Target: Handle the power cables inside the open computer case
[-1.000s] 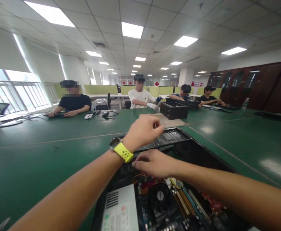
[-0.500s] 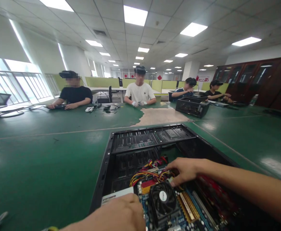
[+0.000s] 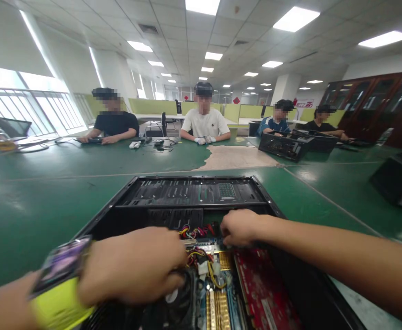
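Head view: reaching into an open computer case (image 3: 190, 195) lying on the green table (image 3: 42, 201), left hand (image 3: 132, 270) curled over the cooler fan (image 3: 176, 298), right hand (image 3: 238, 227) pinching among coloured cables (image 3: 196, 231). Beyond, sitting along the table: four people, two more open cases (image 3: 283, 145).

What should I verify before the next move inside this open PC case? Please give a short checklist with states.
1. Case lies open on the table: ok.
2. Left hand rests over the fan, steady: ok.
3. Right hand is at the wires: ok.
4. Whether right fingers grip a connector: cannot tell.
5. Red card is free of both hands: ok.
6. Power is off: cannot tell.
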`<action>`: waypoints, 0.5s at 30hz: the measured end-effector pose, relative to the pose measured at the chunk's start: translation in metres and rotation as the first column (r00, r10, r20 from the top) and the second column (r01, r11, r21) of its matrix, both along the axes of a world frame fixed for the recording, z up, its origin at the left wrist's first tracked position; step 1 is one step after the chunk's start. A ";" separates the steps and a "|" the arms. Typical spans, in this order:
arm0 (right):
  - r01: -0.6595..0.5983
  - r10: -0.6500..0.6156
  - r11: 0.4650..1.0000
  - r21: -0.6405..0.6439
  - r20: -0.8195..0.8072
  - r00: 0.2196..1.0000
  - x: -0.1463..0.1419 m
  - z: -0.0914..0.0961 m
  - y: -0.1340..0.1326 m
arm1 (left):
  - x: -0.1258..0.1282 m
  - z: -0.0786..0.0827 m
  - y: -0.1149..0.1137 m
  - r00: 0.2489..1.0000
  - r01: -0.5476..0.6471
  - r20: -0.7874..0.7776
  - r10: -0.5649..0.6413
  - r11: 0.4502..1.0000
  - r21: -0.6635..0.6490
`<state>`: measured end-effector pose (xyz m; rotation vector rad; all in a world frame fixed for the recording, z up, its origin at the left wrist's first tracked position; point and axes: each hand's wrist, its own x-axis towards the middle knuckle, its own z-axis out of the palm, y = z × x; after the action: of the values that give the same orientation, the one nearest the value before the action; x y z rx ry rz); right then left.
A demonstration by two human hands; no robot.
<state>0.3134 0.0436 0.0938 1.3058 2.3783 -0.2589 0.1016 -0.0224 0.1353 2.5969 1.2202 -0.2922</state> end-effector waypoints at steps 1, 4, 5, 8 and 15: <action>0.001 0.001 1.000 -0.027 0.072 0.997 -0.004 -0.005 0.002 | 0.018 -0.001 0.010 0.996 0.050 -0.070 -0.047 0.998 0.034; 0.009 0.005 0.996 -0.089 0.150 0.989 -0.013 -0.021 0.008 | 0.056 -0.020 0.036 0.972 0.136 -0.203 -0.122 0.989 0.056; 0.009 0.006 0.995 -0.096 0.157 0.988 -0.016 -0.025 0.011 | 0.060 -0.026 0.042 0.964 0.142 -0.233 -0.129 0.989 0.039; -0.050 0.072 0.992 -0.115 0.196 0.978 -0.023 -0.034 0.017 | 0.051 -0.032 0.051 0.956 0.173 -0.233 -0.178 0.984 -0.041; -0.190 0.209 0.972 -0.142 0.134 0.969 -0.030 -0.032 0.020 | 0.014 -0.017 0.051 0.991 0.133 0.064 -0.119 0.938 -0.320</action>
<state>0.2836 0.0636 0.0619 0.9838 2.3046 -0.2413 0.1159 0.0284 0.1179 2.3832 0.9043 -0.4200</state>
